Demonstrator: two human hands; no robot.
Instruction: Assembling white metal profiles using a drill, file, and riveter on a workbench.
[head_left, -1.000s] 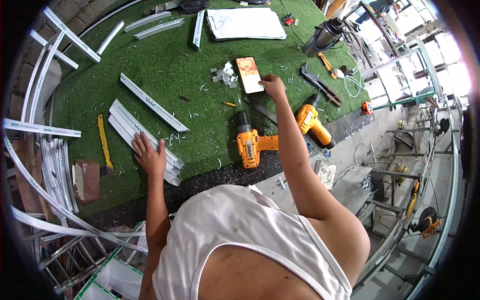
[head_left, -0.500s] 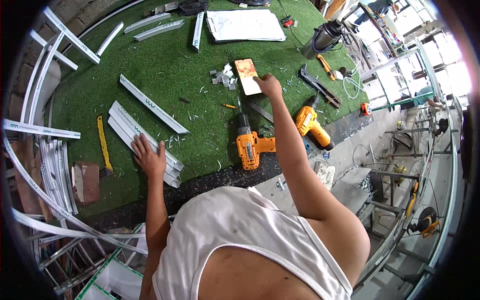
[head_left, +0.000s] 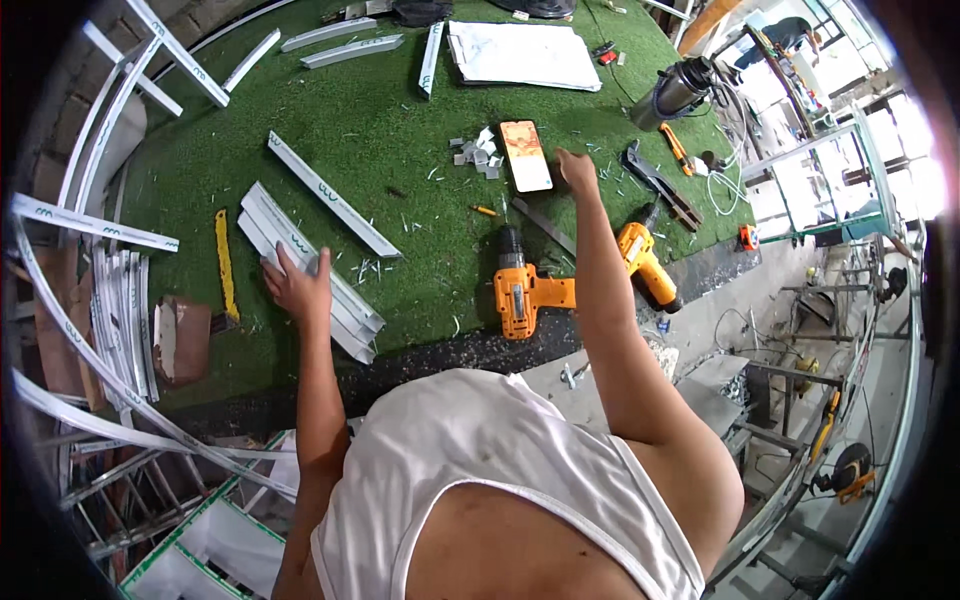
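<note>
The left hand (head_left: 297, 287) is lying flat on a stack of white profiles (head_left: 310, 272), its fingers spread open and pressing on the top strip without curling around it. Just past those fingertips another single profile (head_left: 333, 196) is lying slantwise on the green desk (head_left: 400, 110), and off to the outer side of the hand a yellow level (head_left: 225, 262) is lying near the desk's edge. The right hand (head_left: 575, 170) is reaching far across the desk, its fingers loosely bent and holding nothing; whether the tips are touching the turf cannot be told. Just inward of those fingers a phone (head_left: 526, 155) is lying face up, and beyond it a small heap of white offcuts (head_left: 476, 154) is sitting. Beneath the right forearm, nearer the body than the fingers, an orange drill (head_left: 522, 291) is lying on its side, with a second drill (head_left: 642, 262) on the arm's other side. Outward of the right fingers a black hand tool (head_left: 660, 185) is lying, and further off a metal flask (head_left: 676, 92) is standing. A sheet of paper (head_left: 520, 54) is lying at the far edge.
</note>
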